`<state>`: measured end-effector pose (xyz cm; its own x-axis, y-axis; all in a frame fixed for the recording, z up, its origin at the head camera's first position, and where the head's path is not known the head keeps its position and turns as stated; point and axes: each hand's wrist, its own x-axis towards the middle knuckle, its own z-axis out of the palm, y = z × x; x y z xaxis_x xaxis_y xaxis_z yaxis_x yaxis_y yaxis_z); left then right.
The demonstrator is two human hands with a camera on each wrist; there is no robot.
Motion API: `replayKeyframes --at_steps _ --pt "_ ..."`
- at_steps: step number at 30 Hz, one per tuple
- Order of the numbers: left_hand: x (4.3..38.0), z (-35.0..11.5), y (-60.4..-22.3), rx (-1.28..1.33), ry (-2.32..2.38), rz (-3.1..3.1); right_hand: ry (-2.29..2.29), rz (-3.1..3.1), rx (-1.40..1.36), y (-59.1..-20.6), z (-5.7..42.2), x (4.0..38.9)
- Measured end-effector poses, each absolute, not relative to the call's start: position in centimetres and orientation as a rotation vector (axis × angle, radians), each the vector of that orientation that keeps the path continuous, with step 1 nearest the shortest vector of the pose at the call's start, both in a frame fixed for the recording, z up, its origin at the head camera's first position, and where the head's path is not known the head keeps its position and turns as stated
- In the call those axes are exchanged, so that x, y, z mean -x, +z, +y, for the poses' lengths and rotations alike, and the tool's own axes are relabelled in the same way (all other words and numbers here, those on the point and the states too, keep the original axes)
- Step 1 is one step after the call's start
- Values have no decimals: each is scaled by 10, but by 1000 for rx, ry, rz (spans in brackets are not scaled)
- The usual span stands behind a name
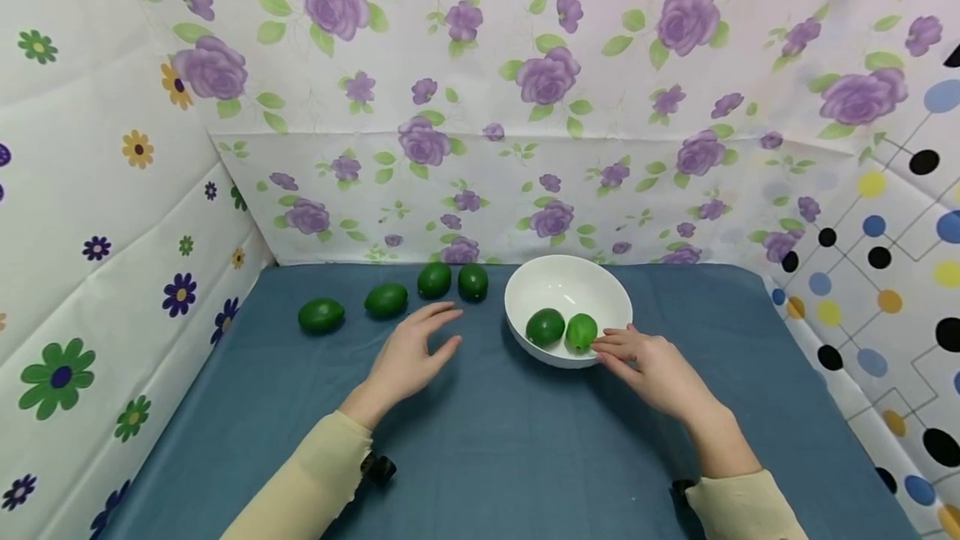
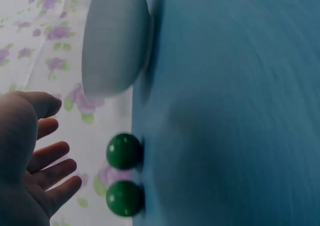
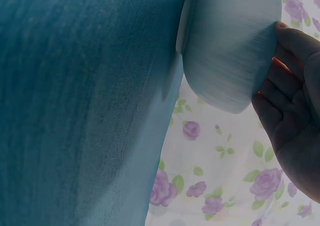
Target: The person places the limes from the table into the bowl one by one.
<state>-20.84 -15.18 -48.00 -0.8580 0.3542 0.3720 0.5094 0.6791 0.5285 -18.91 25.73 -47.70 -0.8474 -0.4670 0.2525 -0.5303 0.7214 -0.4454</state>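
A white bowl [image 1: 567, 277] holds a dark green oval fruit [image 1: 545, 327] and a lighter green, lime-like fruit [image 1: 581, 332]. Over the bowl's right front rim my right hand [image 1: 656, 367] reaches in, its loosely extended fingertips beside the lighter fruit. From below, the right wrist view has the hand [image 3: 295, 101] at the rim, some fingertips hidden behind the bowl [image 3: 227, 46]. Left of the bowl, my left hand [image 1: 408, 357] hovers with fingers spread and nothing in them. Two dark green fruits [image 1: 434, 280] [image 1: 472, 282] lie just beyond its fingertips.
Two more dark green oval fruits [image 1: 321, 316] [image 1: 386, 300] lie farther left in the row. Blue cloth [image 1: 495, 457] covers the table. A flowered sheet [image 1: 480, 107] hangs along the back edge, with patterned sheets on both sides.
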Motion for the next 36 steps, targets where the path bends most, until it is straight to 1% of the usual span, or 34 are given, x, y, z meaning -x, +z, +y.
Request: replayKeyframes --at_steps 23,36 --pt "207 -249 -479 475 -716 -2671 771 -2810 -830 -474 257 189" --pt "219 -299 -490 385 -698 -2641 765 -2813 -818 -474 258 189"
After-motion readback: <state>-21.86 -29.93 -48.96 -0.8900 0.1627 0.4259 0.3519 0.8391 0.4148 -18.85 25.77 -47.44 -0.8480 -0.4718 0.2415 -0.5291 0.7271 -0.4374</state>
